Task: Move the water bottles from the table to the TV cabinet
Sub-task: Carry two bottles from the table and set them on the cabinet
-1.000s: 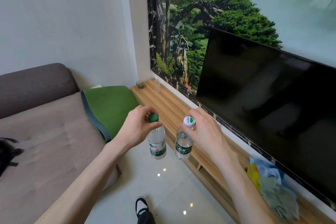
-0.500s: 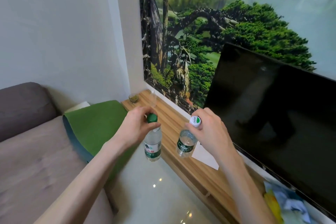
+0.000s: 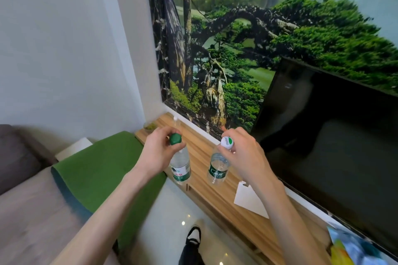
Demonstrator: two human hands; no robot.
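So both bottles are basically at the drop-off now. A second ago the hands were out over the tiled floor with the bottles hanging in front of the cabinet edge; now the whole view has swung closer to the wall and the TV cabinet [image 3: 217, 196] fills way more of the lower middle, so the person has closed in on it.

Left hand [image 3: 160, 153] is pinched around the neck of the green-capped bottle [image 3: 179, 168], fingers closed just under the cap. That bottle hangs upright, and its bottom sits right about at the front edge of the wooden top, half over the floor still. I can't tell if it's touching wood yet. Right hand [image 3: 243, 153] is clamped the same way on the white-capped bottle [image 3: 217, 170], and that one is clearly over the cabinet top now, which it wasn't quite before. It looks slightly tilted and, to my eye, still in the air.

What that means: the carry part looks done and the set-down is the bit in hand. The right bottle seems to just need lowering. The left one probably wants to go a little further in first, otherwise it lands on the lip.

Stuff nearby: a white sheet of paper [image 3: 249, 202] just right of the landing spot, and another clear bottle [image 3: 176, 123] plus a small glass [image 3: 149, 127] at the far end of the cabinet, well apart.
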